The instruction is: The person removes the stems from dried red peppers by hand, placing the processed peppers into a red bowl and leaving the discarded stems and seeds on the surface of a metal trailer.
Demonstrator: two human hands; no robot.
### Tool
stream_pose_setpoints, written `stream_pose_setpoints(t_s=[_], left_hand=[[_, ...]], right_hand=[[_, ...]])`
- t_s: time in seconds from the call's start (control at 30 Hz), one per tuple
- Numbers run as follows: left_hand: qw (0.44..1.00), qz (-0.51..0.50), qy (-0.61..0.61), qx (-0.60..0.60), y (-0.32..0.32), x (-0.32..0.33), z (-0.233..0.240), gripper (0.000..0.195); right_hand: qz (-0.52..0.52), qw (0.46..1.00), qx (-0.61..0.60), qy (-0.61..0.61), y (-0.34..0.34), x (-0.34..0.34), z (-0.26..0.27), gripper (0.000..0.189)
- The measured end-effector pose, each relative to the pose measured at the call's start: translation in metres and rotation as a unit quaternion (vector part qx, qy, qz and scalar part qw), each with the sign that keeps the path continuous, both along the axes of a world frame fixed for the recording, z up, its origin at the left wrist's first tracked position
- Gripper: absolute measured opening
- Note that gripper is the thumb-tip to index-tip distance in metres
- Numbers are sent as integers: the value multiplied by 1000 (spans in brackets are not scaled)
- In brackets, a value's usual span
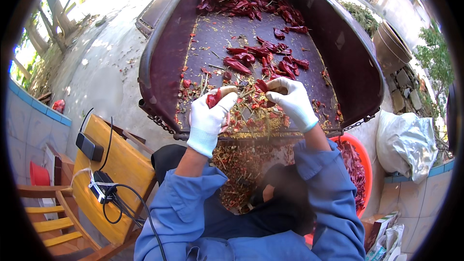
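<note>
My left hand [212,116], in a white knit glove, grips a dried red chili pepper piece [214,98] between thumb and fingers. To its right, my right hand [291,98], gloved alike, pinches another red chili piece [261,86] at its fingertips. The two hands are apart, above the near end of a dark red metal cart bed [232,25]. Beyond them lie loose dried red chilies [237,66], and a larger chili pile [235,1] is at the far end. Yellow seeds, stems and red scraps [279,123] cover the near part of the bed. A pinkish round rim shows partly behind my left hand.
Below the cart edge lies a heap of stems and scraps [235,174]. An orange-red basin [363,152] of red chilies stands right. A yellow wooden chair [134,163] with cables and black adapters stands left. A white sack [404,145] is at the right. Chains hang at the cart's corners.
</note>
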State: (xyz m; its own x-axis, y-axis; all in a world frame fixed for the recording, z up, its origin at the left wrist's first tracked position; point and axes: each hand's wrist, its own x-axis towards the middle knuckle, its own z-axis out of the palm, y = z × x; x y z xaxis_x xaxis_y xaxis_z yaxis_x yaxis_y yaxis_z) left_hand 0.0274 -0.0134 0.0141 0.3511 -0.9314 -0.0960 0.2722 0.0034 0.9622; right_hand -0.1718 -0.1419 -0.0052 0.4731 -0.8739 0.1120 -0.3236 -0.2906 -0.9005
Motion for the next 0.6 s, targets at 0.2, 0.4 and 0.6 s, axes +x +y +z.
stream_pose_setpoints(t_s=[0.2,0.4,0.6], left_hand=[[992,-18,-78,-95,-7,-14,-18,29],[997,40,61,-3,-1,-1,0,15],[985,20,165,-36,3,27,-11,29]], right_hand=[[78,989,67,-106,53,22,20,22],[48,995,48,-75,46,11,32,23],[5,992,-106,71,25,-12,20,18]])
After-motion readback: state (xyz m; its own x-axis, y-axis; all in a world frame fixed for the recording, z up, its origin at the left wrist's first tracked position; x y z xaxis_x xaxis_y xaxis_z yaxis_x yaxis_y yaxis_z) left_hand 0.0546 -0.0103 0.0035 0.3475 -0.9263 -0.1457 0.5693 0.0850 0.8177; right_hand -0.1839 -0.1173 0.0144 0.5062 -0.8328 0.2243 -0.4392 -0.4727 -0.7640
